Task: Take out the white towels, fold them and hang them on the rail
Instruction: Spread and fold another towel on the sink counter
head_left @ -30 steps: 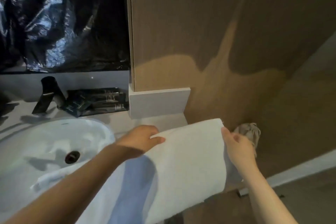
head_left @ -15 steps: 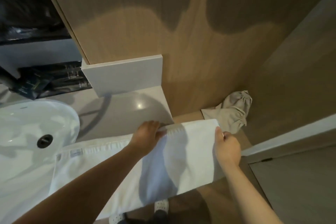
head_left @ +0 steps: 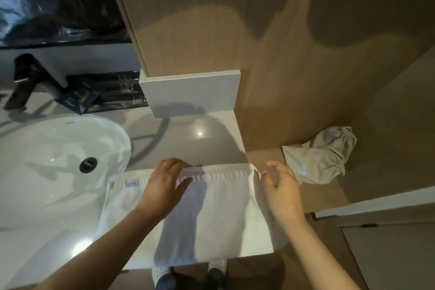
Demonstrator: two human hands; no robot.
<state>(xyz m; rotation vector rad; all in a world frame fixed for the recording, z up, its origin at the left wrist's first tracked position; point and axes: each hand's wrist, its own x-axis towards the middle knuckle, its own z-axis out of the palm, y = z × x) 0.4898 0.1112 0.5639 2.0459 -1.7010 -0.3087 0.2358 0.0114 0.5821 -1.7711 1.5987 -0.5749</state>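
The white towel point(head_left: 223, 214) lies flat on the counter point(head_left: 200, 134) beside the sink point(head_left: 47, 148), its right end overhanging the counter's edge. The left hand point(head_left: 164, 186) pinches the far hem (thumb on top). The right hand point(head_left: 280, 188) hovers at the right corner, loosely curled and holding nothing. Bare counter lies beyond the hem.

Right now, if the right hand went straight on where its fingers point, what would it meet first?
The right hand would first meet the white towel's upper right corner, just ahead of its fingertips; they may be touching it, which is unclear. Beyond lies the countertop.
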